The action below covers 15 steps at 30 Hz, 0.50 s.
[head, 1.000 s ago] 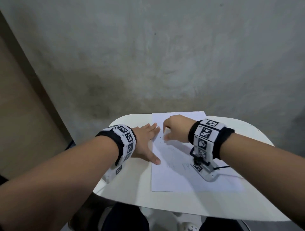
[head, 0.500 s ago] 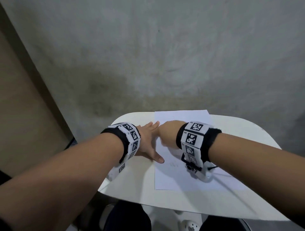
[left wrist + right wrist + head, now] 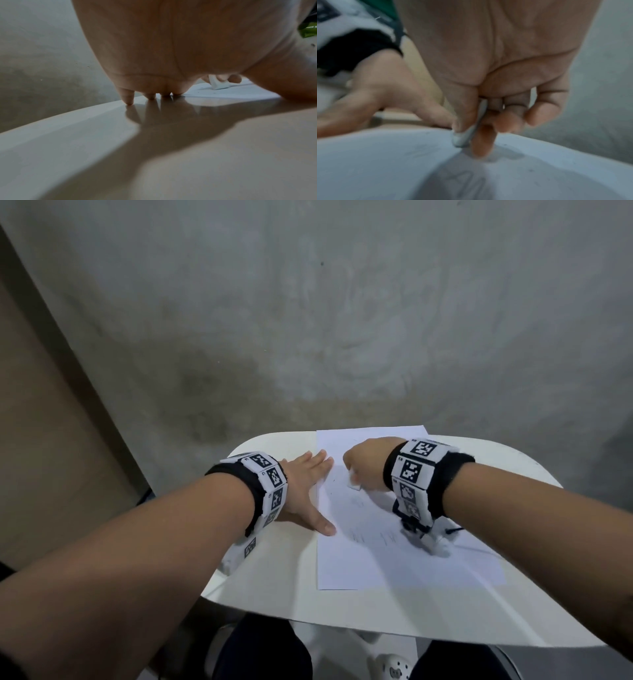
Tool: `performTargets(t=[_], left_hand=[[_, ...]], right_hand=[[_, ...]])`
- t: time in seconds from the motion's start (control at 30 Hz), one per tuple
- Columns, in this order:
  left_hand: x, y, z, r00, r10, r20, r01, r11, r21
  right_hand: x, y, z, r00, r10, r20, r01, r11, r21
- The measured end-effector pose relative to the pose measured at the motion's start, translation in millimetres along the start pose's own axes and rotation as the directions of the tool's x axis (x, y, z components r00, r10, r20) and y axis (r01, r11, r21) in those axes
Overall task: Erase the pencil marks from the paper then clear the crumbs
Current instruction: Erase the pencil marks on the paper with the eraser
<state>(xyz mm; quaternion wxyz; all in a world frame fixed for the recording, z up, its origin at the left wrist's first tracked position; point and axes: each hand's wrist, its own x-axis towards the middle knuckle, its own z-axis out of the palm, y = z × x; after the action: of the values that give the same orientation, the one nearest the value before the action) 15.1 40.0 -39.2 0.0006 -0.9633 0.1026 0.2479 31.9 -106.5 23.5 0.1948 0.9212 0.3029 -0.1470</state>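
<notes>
Currently, item one: your right hand (image 3: 368, 465), grip pinched narrow on a white eraser (image 3: 467, 136), its tip on the paper (image 3: 376, 563). Item two: your left hand (image 3: 305, 484), fingers flat, pressing the paper's edge onto the worktop (image 3: 274, 587), just beside the eraser grip. Item three: pencil marks (image 3: 373, 537), faint, lying on your side of the eraser grip, towards your body. Likely next stroke: draw the eraser back to them. Crumbs: too small to tell.
</notes>
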Motion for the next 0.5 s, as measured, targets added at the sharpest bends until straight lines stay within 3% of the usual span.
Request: performTargets(t=[0.17,0.3,0.43,0.5], left_hand=[[0,2,-1,1.000,0.012,-0.010,-0.012,1.000,-0.018],[-1,1,-1,1.000,0.001,0.009,-0.001,1.000,-0.017],[-1,4,-1,1.000,0.002,-0.003,-0.002,1.000,-0.014],[0,2,-1,1.000,0.001,0.008,-0.001,1.000,-0.010]], right_hand=[[-6,-14,7,0.991,-0.128,0.036,0.126,0.991,0.041],[0,1,2,1.000,0.007,-0.005,-0.006,1.000,0.007],[-6,-15,12,0.992,-0.116,0.052,0.114,0.993,0.033],[0,-5,9,0.998,-0.051,0.048,0.050,0.998,0.026]])
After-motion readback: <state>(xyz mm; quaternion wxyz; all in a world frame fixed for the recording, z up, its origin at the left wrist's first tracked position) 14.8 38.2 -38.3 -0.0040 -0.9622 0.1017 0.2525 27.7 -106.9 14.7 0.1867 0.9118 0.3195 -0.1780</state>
